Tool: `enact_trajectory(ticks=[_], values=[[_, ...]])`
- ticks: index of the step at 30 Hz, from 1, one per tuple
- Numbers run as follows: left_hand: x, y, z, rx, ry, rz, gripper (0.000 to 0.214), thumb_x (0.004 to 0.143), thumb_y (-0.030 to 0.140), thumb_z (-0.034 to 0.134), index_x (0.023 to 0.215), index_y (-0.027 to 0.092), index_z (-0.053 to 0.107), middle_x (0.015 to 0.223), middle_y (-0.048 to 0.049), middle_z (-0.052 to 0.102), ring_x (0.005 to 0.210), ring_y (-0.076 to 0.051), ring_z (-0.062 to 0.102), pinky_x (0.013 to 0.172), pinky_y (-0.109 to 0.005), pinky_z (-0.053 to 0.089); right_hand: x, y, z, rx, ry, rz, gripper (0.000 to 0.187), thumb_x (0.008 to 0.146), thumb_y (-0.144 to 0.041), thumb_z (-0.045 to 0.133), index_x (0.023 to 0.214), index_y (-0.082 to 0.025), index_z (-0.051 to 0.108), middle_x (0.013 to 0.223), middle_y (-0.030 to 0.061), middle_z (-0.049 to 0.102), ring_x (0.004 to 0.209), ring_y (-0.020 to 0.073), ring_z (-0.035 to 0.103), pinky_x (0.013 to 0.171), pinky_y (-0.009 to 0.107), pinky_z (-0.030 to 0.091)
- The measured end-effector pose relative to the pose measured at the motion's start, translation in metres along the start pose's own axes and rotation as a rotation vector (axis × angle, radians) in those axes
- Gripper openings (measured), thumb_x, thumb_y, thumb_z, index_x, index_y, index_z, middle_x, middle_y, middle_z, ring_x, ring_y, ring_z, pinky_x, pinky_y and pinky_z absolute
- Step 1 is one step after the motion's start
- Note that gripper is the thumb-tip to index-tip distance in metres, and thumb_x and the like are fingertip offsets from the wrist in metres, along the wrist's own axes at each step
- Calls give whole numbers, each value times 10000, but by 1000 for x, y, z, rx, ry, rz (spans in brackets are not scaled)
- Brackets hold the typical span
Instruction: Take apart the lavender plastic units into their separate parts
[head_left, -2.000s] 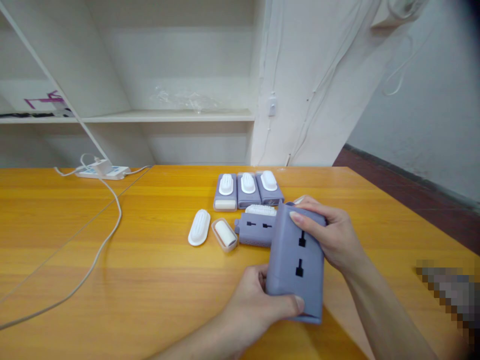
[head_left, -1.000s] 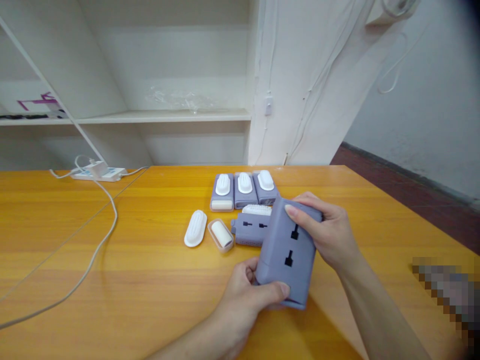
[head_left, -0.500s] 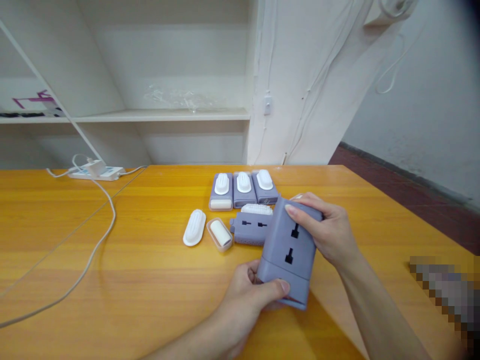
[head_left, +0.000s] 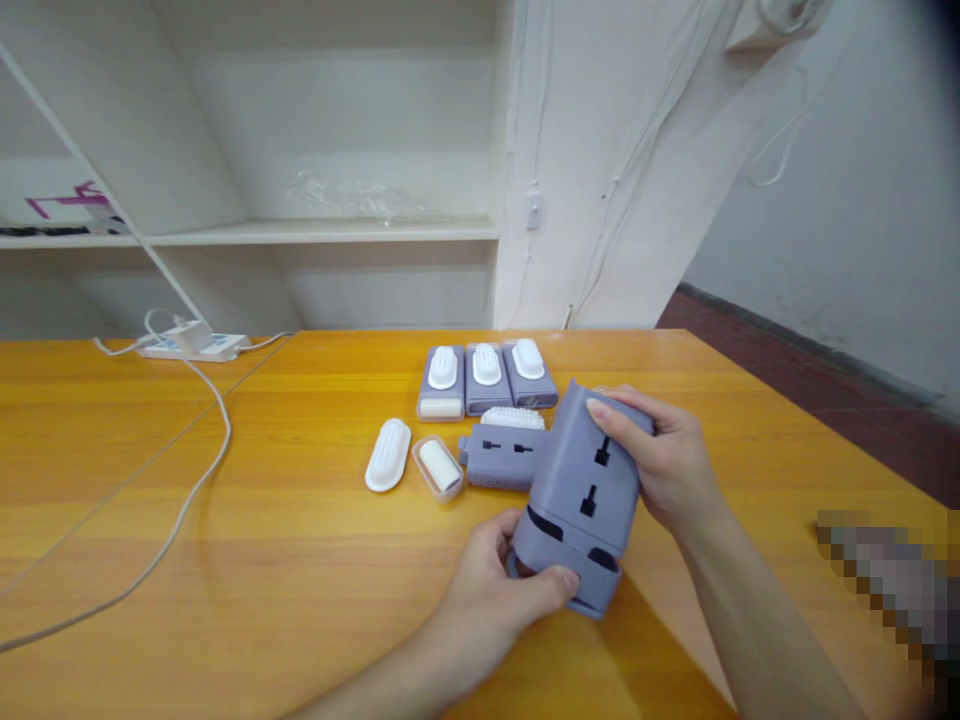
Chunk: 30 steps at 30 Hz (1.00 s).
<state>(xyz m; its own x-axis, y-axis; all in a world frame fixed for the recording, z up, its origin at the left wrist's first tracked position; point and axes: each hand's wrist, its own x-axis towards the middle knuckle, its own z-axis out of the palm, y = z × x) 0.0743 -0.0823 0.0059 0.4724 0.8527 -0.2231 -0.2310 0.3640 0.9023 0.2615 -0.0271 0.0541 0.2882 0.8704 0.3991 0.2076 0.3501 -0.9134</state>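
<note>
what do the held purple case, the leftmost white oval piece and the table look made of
Purple case: likely matte moulded plastic, from its even colour and crisp slots. White oval piece: probably satin plastic, smooth and ribbed. Table: glossy wood or wood-look laminate; grain and sheen show.

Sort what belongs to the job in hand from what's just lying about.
In the job:
Purple body, in right hand
Purple end piece, in left hand
Probably, clustered nearby: purple case behind, row of purple cases, white oval, clear tray

Just lying about:
Power strip
Clear plastic on the shelf
</note>
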Motion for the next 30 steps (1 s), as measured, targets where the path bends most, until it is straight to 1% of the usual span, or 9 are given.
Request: enact_trajectory(ticks=[3,6,8,10,14,16,19,26,30], values=[[0,-2,-1,27,1,-1,415,650,308,786,971,98,626,886,-61,673,760,-141,566,712,-249,441,1,3,-2,45,66,20,166,704,-370,794,777,-226,754,711,-19,643,632,120,546,539,219,423],[1,-2,-2,33,-27,-11,388,626,286,799,911,99,613,807,-33,644,700,-113,533,664,-226,420,2,7,-4,79,148,42,191,684,-371,809,789,-222,755,670,-25,626,594,108,522,503,209,409],[2,-2,-2,41,-36,-7,375,618,266,804,891,104,604,780,-20,632,681,-102,524,648,-218,412,2,9,-5,101,179,58,210,673,-372,816,795,-213,755,659,-23,626,588,105,522,498,205,412],[3,-1,-4,31,-48,-1,396,622,255,807,926,110,598,823,-31,654,712,-113,555,683,-231,430,2,10,-3,129,211,79,232,666,-378,819,799,-199,755,676,-12,646,596,108,537,506,205,429],[4,-1,-7,9,-96,-12,478,617,244,830,1006,135,575,1003,-83,696,866,-178,632,817,-311,469,6,11,1,238,349,155,282,624,-372,837,801,-170,749,678,-5,654,575,98,543,496,194,446],[4,-1,-8,12,-106,-20,490,605,240,843,998,145,565,1028,-88,701,896,-191,644,844,-330,473,8,12,2,318,411,205,296,596,-354,849,785,-155,740,653,-12,639,553,89,532,477,183,443],[5,-1,-8,19,-110,-22,487,595,230,849,977,151,556,1020,-84,706,893,-189,652,837,-324,477,10,16,1,426,479,264,311,575,-333,851,781,-141,721,668,-10,644,561,91,545,480,178,460],[6,-2,-7,33,-67,-2,472,606,250,843,976,143,570,978,-69,703,855,-173,641,809,-303,483,10,23,1,538,530,304,260,622,-307,822,771,-143,688,691,-19,646,577,97,564,482,180,491],[5,2,-5,15,-52,6,451,612,258,839,957,139,575,936,-55,697,821,-153,625,788,-280,477,10,26,3,585,569,329,215,668,-300,789,783,-150,685,740,-16,666,617,106,602,526,193,522]])
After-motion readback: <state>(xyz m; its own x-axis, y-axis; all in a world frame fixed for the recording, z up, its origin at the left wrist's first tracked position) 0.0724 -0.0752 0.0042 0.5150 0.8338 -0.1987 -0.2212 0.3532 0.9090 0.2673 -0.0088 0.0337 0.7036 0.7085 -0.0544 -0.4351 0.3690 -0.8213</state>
